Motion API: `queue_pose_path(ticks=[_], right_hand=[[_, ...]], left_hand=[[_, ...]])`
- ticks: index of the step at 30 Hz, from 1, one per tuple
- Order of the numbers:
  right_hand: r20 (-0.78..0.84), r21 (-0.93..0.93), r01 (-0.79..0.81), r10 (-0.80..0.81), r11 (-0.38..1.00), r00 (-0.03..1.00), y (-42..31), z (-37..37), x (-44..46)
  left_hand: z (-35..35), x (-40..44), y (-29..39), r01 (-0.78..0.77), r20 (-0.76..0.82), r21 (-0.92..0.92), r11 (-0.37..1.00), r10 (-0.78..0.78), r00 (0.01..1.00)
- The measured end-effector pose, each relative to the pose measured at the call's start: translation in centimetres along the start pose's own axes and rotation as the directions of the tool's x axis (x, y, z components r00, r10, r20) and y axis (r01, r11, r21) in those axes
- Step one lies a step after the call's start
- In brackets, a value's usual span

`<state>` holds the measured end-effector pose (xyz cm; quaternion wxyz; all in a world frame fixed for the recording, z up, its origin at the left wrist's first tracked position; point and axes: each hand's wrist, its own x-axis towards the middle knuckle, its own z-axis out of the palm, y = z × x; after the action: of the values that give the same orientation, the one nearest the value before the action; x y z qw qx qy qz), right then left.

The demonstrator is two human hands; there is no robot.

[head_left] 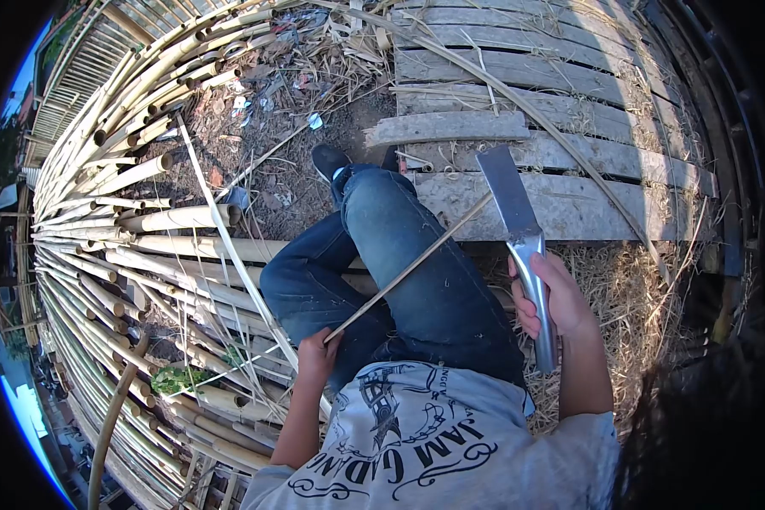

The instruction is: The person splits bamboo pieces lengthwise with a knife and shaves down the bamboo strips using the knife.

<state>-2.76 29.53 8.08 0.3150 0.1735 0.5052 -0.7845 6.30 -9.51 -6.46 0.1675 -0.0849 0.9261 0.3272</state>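
- At nine o'clock we see stacked, pale yellow, round bamboo poles (pixel 178 219).
- At seven o'clock our left hand (pixel 314 353) is closed round the near end of a thin, straight, tan stick (pixel 408 271).
- The stick slants across our faded blue denim trousers (pixel 391 217), its far end between one and two o'clock, close to the blade; we cannot tell whether they touch.
- Near three o'clock our right hand (pixel 561 293) grips, fingers wrapped, the silver tubular handle of a square-ended grey metal knife (pixel 508 191), blade toward two o'clock.
- We judge the step in hand as lining up stick and edge; the next move would call for a steady left hold and a controlled blade angle.
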Motion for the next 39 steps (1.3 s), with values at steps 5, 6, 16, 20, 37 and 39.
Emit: queue_pose_path(ticks=[5, 6, 16, 20, 37, 39], right_hand=[[-0.090, 0.007, 0.043, -0.042, 0.999, 0.995, 0.0, -0.2, 0.2], [-0.083, 0.004, 0.036, -0.036, 0.999, 0.996, 0.1, -0.1, 0.3], [-0.064, -0.260, -0.064, 0.049, 0.963, 0.997, 0.3, 1.5, 0.7], [-0.057, 0.176, 0.188, -0.181, 0.966, 0.982, -0.7, -0.3, 0.5], [-0.121, -0.182, 0.084, -0.107, 0.980, 0.987, 0.4, 1.0, 1.7], [-0.073, -0.101, 0.086, -0.094, 0.991, 0.993, 0.7, 1.0, 1.9]], left_hand=[[0.6, 0.3, -0.4, -0.084, -0.058, -0.032, 0.996, 0.082, 0.995], [0.5, 0.2, -0.5, -0.084, -0.057, -0.019, 0.996, 0.082, 0.995], [0.1, 0.4, 0.0, -0.053, -0.045, -0.036, 0.998, 0.051, 0.998], [0.3, 0.0, -0.2, -0.048, -0.053, -0.053, 0.997, 0.045, 0.998], [0.1, 0.2, 0.1, 0.007, 0.000, 0.014, 1.000, -0.007, 1.000], [-0.1, 0.0, 0.3, -0.017, -0.030, -0.019, 1.000, 0.016, 0.999]])
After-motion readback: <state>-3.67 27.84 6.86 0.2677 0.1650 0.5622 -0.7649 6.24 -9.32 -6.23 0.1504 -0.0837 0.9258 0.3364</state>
